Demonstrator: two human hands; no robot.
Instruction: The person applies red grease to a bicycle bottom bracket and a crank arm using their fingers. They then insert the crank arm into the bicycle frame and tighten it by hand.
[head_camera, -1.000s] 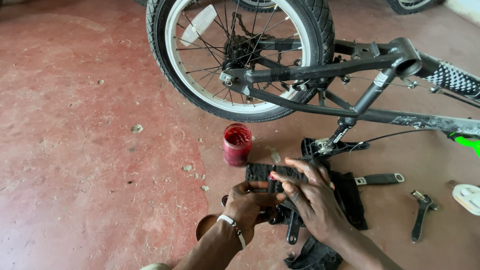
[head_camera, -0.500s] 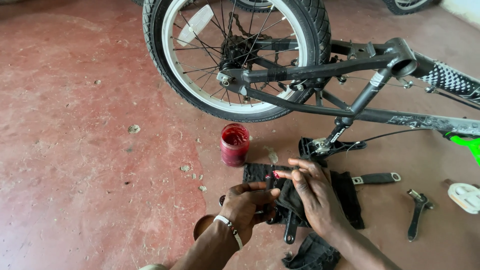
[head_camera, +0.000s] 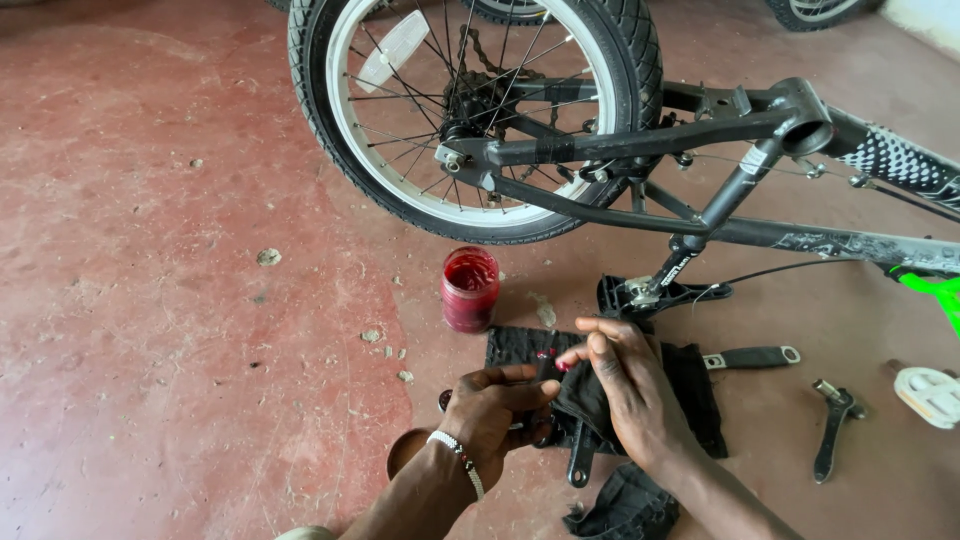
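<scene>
Black cloth (head_camera: 690, 385) under both hands (head_camera: 560, 395), red grease jar (head_camera: 469, 289) near

Viewpoint: the single head camera is sitting on the person's head and looking steeply down at a red floor (head_camera: 150, 300).
Facing: it is pointing forward and down, away from the body, with the forearms coming in from the bottom edge.
Nearness: it is hanging close over the left hand (head_camera: 495, 410) and right hand (head_camera: 620, 385), which are filling the lower middle.
Far field: it is taking in the bicycle wheel (head_camera: 470, 110) and black frame (head_camera: 720, 170) across the top, the wheel cut off by the upper edge.
Shared ground: only one view is covering this moment, so nothing is overlapping with another.
</scene>
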